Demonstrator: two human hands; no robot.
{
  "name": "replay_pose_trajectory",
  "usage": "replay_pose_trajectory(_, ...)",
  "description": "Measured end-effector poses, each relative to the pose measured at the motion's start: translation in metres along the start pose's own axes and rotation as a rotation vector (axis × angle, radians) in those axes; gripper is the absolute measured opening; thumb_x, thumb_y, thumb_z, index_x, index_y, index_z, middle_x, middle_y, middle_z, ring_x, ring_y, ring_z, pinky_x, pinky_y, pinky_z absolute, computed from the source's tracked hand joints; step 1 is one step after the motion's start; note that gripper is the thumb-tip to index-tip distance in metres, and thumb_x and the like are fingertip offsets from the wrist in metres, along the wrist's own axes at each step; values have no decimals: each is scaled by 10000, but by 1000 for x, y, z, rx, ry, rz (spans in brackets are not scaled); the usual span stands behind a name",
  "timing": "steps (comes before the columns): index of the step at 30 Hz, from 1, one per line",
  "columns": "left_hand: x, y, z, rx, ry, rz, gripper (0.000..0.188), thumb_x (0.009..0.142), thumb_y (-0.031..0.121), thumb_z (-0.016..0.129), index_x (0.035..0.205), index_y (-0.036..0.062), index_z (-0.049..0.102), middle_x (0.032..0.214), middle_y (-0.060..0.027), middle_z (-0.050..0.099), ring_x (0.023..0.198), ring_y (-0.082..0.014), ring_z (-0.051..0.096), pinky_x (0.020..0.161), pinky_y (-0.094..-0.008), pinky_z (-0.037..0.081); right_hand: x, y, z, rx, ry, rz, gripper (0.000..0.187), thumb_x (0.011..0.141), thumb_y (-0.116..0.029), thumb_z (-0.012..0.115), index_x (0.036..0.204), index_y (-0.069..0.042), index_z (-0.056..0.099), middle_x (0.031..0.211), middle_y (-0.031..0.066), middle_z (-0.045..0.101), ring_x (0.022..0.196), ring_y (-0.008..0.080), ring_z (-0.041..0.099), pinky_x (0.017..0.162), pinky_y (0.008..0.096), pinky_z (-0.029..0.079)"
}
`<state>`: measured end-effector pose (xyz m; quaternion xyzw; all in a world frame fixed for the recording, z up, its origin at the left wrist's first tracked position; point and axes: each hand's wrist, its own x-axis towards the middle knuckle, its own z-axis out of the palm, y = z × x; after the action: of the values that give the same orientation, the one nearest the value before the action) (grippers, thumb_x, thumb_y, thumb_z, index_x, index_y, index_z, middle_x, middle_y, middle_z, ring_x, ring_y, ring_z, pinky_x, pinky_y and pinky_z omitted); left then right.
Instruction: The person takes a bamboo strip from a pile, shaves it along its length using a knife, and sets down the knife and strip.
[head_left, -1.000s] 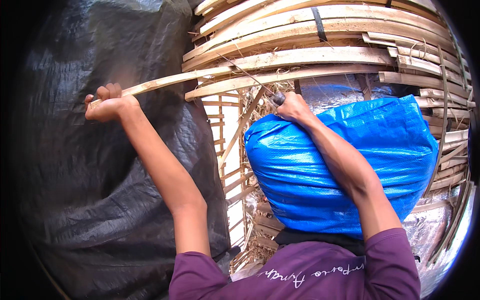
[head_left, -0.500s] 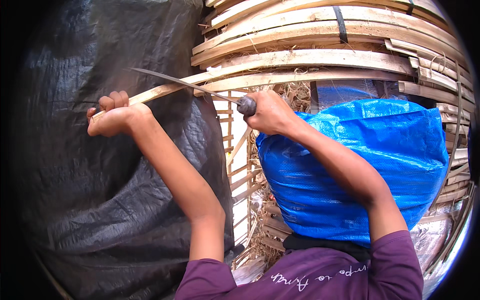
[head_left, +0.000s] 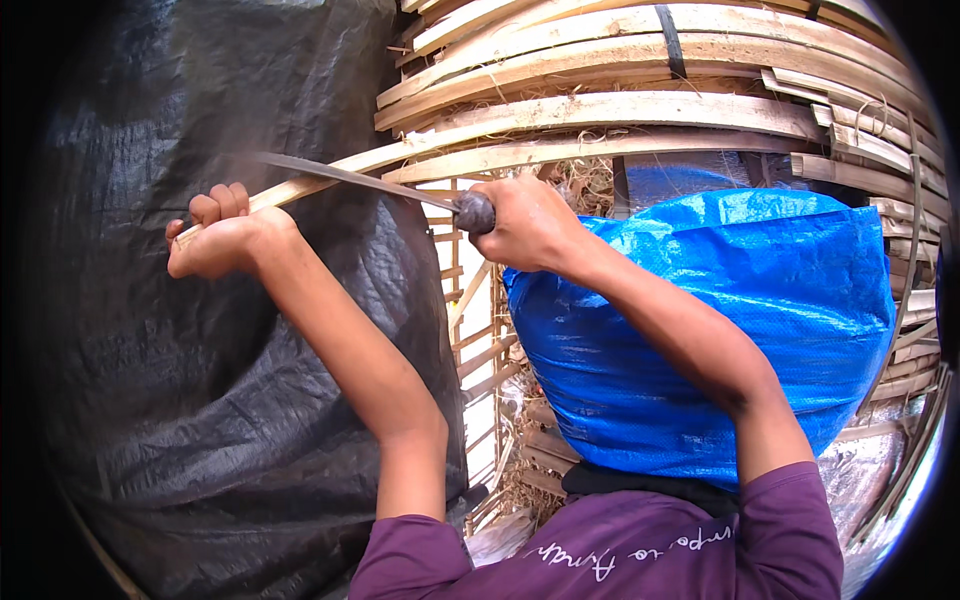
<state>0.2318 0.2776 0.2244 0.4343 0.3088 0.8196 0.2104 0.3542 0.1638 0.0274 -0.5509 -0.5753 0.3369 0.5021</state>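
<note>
Wooden strip [head_left: 400, 151] extends from the left hand [head_left: 232, 238] toward the upper right, alongside a stack of similar strips [head_left: 600, 62]. The left hand's grip is closed around the near end of the strip, fingers curled over it. The right hand [head_left: 530, 222] has its grip wrapped around the dark, rounded handle [head_left: 474, 212] of a long blade [head_left: 375, 182]. The blade crosses the strip just beside the left hand; contact depth cannot be determined. Black sheeting [head_left: 190, 420] hangs at the left; blue sheeting [head_left: 690, 350] lies below the right forearm.
</note>
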Motion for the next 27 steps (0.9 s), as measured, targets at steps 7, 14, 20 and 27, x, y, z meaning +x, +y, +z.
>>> replay_pose_trajectory(7,7,-4,-8,3,11,-35,101,832,258,230,828,183,297,527,19,156,451,-102,104,451,-277,101,-6,72,2,-98,-28,263,233,676,-113,616,877,-15,683,759,275,654,772,428,665,755,483,528)
replay_pose_trajectory(14,-12,4,5,3,-7,2,107,812,239,251,837,151,307,529,10,170,452,-101,110,448,-278,105,-3,-2,-1,-12,28,23,195,696,-147,615,865,-71,679,745,228,662,752,419,657,711,473,530)
replay_pose_trajectory(20,-8,4,8,-22,-36,-3,119,809,231,245,834,139,317,534,9,153,448,-97,98,438,-279,96,-1,87,0,-36,-48,415,235,714,-122,606,899,-11,698,810,277,673,806,386,692,776,451,539)
replay_pose_trajectory(27,-1,-2,-5,-40,-88,-11,107,824,274,281,831,174,320,528,11,151,456,-101,96,455,-291,89,-7,86,-18,-182,-34,408,321,702,-199,614,885,54,688,866,321,655,854,449,668,811,504,530)
